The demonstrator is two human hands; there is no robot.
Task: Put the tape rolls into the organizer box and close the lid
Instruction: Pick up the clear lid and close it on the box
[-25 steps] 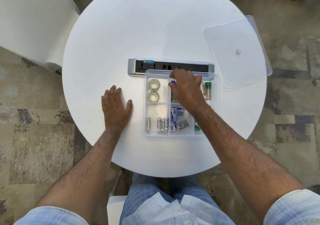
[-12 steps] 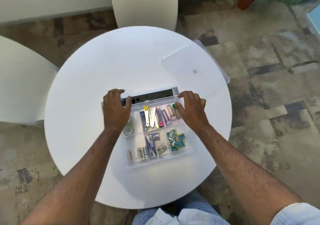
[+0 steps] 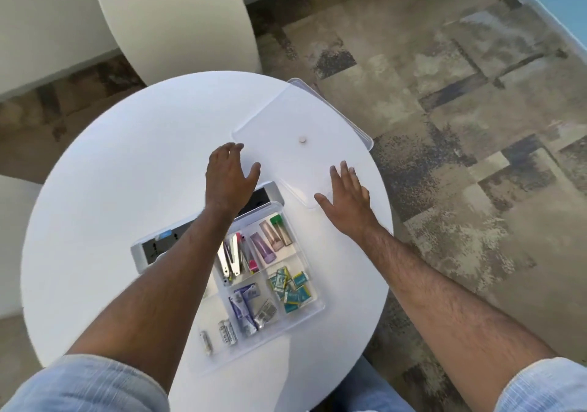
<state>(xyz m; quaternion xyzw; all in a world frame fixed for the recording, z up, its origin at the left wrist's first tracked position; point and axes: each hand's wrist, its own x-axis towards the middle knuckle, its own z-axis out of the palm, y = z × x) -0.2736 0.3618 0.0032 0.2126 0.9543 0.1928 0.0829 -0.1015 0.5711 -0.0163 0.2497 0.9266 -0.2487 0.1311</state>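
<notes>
No text, brand or number can be read. The small packets (image 3: 290,287) in the organizer box (image 3: 313,311) and the blue sticker (image 3: 165,234) on the power strip (image 3: 149,249), under the left forearm, carry print too blurred to make out.

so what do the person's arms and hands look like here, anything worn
Both forearms are bare, with light blue fabric sleeves rolled up near the elbows. The left hand and right hand are bare too: no gloves, and no rings or watch visible.
</notes>
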